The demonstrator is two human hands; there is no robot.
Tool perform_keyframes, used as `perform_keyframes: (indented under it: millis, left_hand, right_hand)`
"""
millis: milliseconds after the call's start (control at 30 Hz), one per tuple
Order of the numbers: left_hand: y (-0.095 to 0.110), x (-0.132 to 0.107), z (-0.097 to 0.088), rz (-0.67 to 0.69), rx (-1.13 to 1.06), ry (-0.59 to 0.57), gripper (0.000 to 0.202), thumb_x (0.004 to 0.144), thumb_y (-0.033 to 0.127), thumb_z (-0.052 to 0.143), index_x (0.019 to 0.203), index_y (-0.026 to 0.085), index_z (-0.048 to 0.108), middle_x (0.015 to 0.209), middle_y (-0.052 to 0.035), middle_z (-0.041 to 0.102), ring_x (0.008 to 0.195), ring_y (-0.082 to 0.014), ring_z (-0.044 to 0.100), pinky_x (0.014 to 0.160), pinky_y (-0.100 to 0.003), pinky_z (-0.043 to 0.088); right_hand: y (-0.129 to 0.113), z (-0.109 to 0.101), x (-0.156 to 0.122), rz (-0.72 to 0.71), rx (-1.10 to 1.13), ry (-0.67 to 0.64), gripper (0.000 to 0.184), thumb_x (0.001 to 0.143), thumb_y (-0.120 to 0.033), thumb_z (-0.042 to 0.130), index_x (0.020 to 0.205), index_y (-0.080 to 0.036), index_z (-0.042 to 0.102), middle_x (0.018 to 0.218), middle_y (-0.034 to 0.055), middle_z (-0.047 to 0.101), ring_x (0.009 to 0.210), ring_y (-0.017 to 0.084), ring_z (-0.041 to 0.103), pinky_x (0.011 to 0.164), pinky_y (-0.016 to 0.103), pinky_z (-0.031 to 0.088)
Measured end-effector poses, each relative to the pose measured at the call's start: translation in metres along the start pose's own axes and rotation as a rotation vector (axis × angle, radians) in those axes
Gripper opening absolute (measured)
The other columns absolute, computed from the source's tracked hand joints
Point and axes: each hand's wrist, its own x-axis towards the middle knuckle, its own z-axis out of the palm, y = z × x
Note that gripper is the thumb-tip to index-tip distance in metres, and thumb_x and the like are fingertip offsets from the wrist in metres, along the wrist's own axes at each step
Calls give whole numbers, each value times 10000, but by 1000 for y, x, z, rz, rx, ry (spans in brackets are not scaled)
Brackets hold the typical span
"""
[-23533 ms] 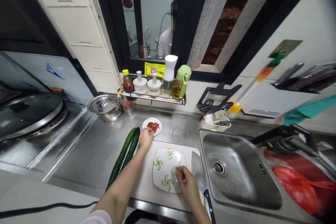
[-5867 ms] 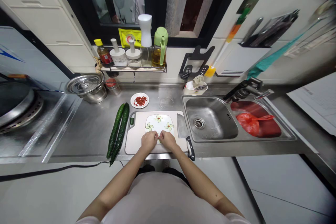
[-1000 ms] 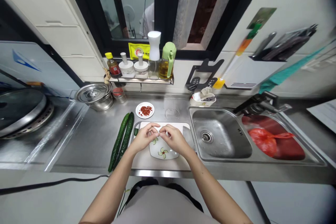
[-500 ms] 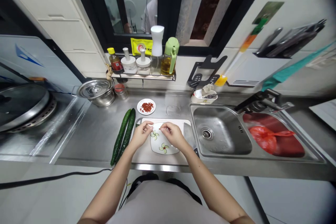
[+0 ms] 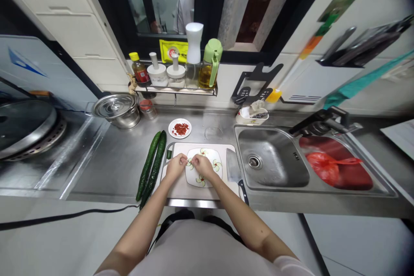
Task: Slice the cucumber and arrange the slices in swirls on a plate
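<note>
Both my hands work over the left part of a white square plate (image 5: 208,181) on a cutting board (image 5: 181,192). On it are green curved slivers set as pinwheels (image 5: 200,180), some with a red centre. My left hand (image 5: 176,167) is closed in a pinch at the plate's left edge. Close beside it, my right hand (image 5: 202,165) pinches above the left pinwheel; what lies between the fingertips is too small to make out. Behind the board stands a small white dish (image 5: 170,133) of small red pieces (image 5: 180,129). Two cucumbers (image 5: 150,168) lie left of the board.
A cleaver (image 5: 233,167) lies on the board's right side, with a green cucumber piece (image 5: 169,154) at its left. To the right is a double sink (image 5: 274,155) holding a red plastic bag (image 5: 323,168). A steel pot (image 5: 124,116) and seasoning rack (image 5: 176,89) stand behind.
My right hand has shifted left and turned inward, uncovering more pinwheels at the plate's top and right. My left hand has moved slightly down. The view has tilted a little.
</note>
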Motion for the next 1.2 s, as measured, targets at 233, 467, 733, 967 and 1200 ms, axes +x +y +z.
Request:
perform_keyframes:
  millis: [233,467,733,967,1200]
  left_hand:
    - [4,4,5,-29,103,-31,155,820,264,591,950,225,666,874,-11,707,771,-152,614,628,-226,368]
    - [5,5,10,-30,126,-32,137,824,275,602,932,222,667,848,-11,692,771,-153,604,640,-229,367]
    - [4,8,18,-36,162,-28,117,816,245,607,917,222,660,854,-19,679,809,-165,600,644,-238,363]
    - [5,8,19,-44,174,-26,109,807,233,607,902,222,658,854,-21,663,795,-163,586,650,-240,367]
    - [4,8,22,-28,184,-9,103,812,238,607,902,223,655,858,-18,659,807,-164,586,667,-244,372]
  right_hand:
    - [4,8,1,63,-57,-22,106,866,-216,533,838,-188,631,768,4,649,652,105,514,553,202,261]
    - [4,9,1,63,-73,-38,121,882,-219,512,858,-187,626,800,5,651,668,106,517,558,208,261]
    - [0,8,1,57,-113,-40,138,886,-215,495,842,-188,622,806,10,649,690,115,519,562,220,253]
    - [0,8,2,78,-121,-44,104,868,-200,514,829,-190,610,814,5,646,675,108,507,555,220,243]
    - [0,8,3,96,-127,-46,69,872,-207,540,842,-190,599,813,4,638,688,108,510,561,215,244]
